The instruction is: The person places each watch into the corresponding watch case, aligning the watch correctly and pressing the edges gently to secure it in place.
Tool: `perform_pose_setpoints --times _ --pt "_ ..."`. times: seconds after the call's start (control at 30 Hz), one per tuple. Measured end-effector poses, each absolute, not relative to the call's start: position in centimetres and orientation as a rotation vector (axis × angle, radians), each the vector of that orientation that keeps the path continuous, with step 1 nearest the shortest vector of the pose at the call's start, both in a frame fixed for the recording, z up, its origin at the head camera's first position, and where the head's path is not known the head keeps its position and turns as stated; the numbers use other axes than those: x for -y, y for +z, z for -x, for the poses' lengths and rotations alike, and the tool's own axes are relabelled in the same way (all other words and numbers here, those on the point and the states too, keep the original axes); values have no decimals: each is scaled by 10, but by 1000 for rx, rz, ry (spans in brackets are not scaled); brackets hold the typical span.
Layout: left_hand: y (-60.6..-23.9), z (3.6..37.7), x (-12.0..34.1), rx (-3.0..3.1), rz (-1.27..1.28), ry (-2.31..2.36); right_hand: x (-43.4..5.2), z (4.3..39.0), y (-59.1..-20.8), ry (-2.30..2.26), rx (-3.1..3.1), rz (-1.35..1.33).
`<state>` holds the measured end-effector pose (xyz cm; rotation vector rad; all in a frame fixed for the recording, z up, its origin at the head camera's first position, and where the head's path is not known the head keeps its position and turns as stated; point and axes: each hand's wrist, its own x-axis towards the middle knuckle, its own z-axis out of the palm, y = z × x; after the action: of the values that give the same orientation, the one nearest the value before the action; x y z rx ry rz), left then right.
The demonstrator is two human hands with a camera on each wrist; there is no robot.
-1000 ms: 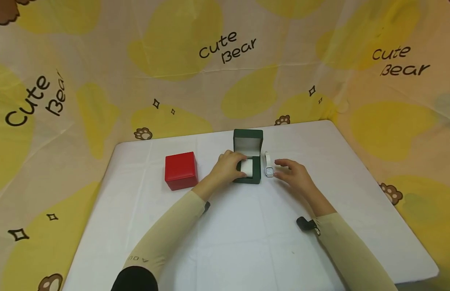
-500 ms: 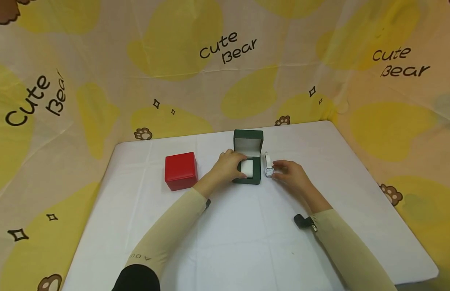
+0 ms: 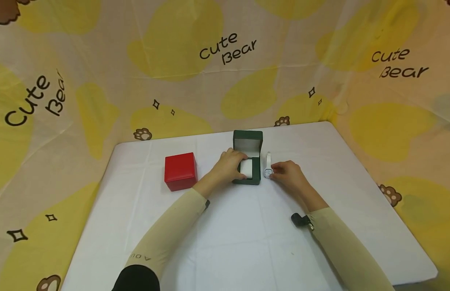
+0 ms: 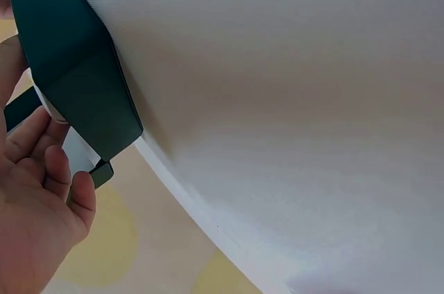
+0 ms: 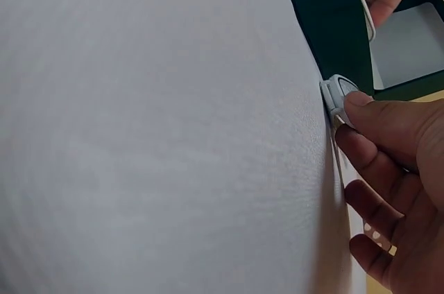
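A dark green box [image 3: 248, 180] stands open on the white table [image 3: 228, 234], its lid upright and a white cushion [image 3: 248, 167] inside. My left hand [image 3: 229, 165] grips the green box [image 4: 76, 79] on its left side, fingers and thumb curled at the cushion's edge. Right of the box lies a white watch [image 3: 268, 169]. My right hand [image 3: 287, 176] pinches the watch [image 5: 338, 94] at its case, with the thumb on top and the strap still lying on the table beside the green box [image 5: 326, 23].
A closed red box [image 3: 180, 170] sits to the left of the green one. A yellow cloth printed "Cute Bear" [image 3: 225, 48] hangs behind and around the table. The table's far edge runs just behind the boxes.
My right hand has moved left from beside the watch and closed its fingers on the watch's case. The left hand and both boxes have stayed put.
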<state>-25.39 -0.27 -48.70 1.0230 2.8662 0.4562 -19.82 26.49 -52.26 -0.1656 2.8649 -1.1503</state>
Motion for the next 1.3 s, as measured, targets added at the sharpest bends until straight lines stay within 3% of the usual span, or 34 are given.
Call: perform_pose_setpoints --times 1.0,1.3 --pt "-491 236 6 -3060 -1227 420 -257 180 -498 -1459 -2748 115" --pt "-483 230 11 -3081 -1111 617 -254 172 -489 -1542 -2719 127"
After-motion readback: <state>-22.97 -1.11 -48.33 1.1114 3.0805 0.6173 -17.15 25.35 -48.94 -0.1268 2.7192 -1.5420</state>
